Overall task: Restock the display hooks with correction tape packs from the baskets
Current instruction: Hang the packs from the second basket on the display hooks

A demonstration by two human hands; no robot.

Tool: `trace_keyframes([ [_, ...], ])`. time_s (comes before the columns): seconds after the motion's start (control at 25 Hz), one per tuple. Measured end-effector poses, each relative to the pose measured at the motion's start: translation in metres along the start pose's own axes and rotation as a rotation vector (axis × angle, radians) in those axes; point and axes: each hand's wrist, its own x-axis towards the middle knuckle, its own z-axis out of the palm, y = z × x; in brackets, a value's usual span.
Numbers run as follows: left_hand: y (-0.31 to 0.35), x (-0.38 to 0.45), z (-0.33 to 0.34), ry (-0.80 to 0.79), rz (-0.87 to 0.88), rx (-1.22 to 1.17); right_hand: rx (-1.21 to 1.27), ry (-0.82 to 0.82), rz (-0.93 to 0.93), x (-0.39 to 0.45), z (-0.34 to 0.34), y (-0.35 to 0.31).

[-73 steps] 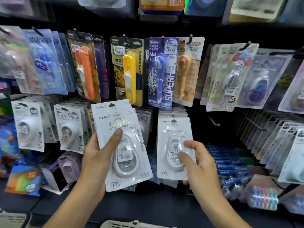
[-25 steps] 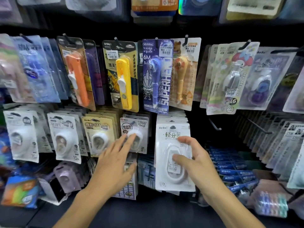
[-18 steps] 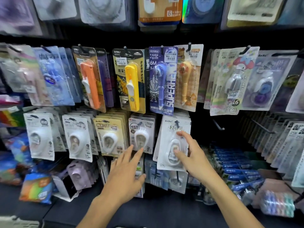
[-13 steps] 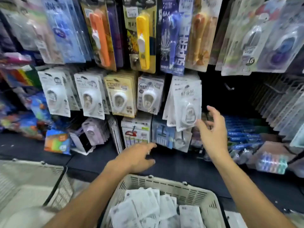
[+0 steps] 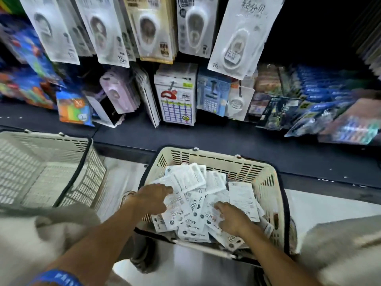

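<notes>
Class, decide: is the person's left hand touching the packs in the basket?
Touching. The head view shows the left hand with fingers resting on the white packs piled in the basket.

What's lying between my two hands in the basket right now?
In the head view, loose white correction tape packs fill the stretch between the left hand and right hand, overlapping inside the cream basket. Both hands rest on the pile.

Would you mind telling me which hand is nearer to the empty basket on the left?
Left. The left hand rests on the packs at the full basket's left side, toward the empty basket; the right hand lies farther right.
</notes>
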Motion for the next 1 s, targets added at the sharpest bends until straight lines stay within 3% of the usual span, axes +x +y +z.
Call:
trace_keyframes([
  [0.16,-0.005,0.006,0.019,0.187,-0.028,0.250,-0.321,0.086,-0.103,0.004,0.004,0.003],
  [0.36,-0.007,0.023,0.057,0.089,0.068,0.463,-0.332,0.095,-0.317,0.017,0.014,-0.005],
  [0.48,-0.012,0.042,0.069,0.174,0.133,0.446,-0.233,0.222,-0.374,0.022,0.020,-0.025],
  [0.56,-0.018,0.054,0.065,0.186,0.154,0.368,-0.225,0.396,-0.428,0.031,0.016,-0.041],
  [0.76,-0.023,0.067,0.047,0.319,0.227,0.029,-0.167,0.227,-0.399,0.049,0.000,-0.040],
  [0.92,-0.027,0.062,0.032,0.509,0.253,-0.296,-0.094,0.347,-0.333,0.058,0.000,-0.044],
  [1.0,-0.021,0.056,0.026,0.523,0.147,-0.522,-0.160,0.407,-0.325,0.064,-0.010,-0.041],
])
